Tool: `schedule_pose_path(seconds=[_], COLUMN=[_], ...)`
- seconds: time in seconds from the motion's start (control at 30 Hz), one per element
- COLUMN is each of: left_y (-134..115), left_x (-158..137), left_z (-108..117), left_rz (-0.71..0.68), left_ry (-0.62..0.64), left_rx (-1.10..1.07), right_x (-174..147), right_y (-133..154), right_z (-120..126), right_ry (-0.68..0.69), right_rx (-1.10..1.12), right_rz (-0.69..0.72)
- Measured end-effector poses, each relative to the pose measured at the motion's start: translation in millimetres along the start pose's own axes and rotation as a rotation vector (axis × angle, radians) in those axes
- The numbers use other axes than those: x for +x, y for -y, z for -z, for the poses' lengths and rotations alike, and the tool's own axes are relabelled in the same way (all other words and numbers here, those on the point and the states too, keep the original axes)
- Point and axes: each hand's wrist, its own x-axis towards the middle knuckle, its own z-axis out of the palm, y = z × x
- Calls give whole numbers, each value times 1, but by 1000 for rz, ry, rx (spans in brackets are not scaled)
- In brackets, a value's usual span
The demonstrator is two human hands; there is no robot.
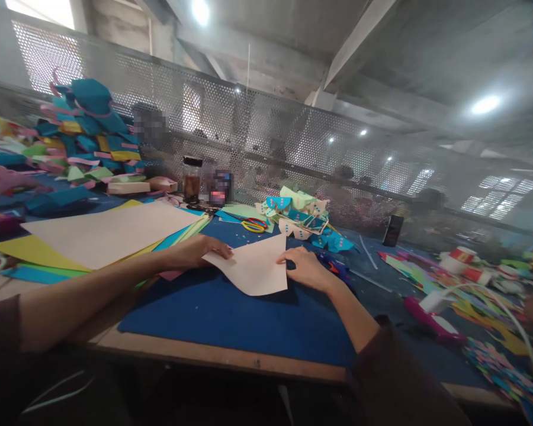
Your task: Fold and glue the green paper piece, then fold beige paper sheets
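A pale pink sheet of paper point(251, 269) is held up, tilted and slightly bowed, over the blue table mat point(231, 322). My left hand point(199, 251) pinches its left corner between thumb and fingers. At the right edge, my right hand point(304, 267) grips the same sheet, thumb and fingers closed on it. To the left lies a stack of large coloured sheets, with a pale pink sheet point(115, 231) on top. Just behind the held paper are scissors with red and yellow handles point(254, 225). A blue tool point(333, 264) lies beside my right hand, its kind unclear.
Patterned paper pieces point(297, 210) are heaped behind the sheet. A lidded jar point(192, 177) stands at the back left, near piled blue paper shapes point(93, 127). At right lie a pink glue gun-like device point(435, 319) with a white cable and colourful scraps point(497, 319). Perforated panels point(249, 136) edge the table.
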Motion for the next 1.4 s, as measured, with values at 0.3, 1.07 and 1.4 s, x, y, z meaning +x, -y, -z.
schedule_pose_path(seconds=[0.3, 1.07, 1.4], left_y=[-7, 7, 0], left_x=[-1, 5, 2], left_z=[8, -3, -9], left_rz=[196, 283, -58], left_ry=[-152, -315, -281], left_rx=[-14, 243, 613], right_x=[-4, 7, 8], right_y=[10, 9, 9], right_z=[8, 0, -4], right_ry=[5, 35, 65], right_rx=[293, 5, -84], right_rz=[31, -181, -196])
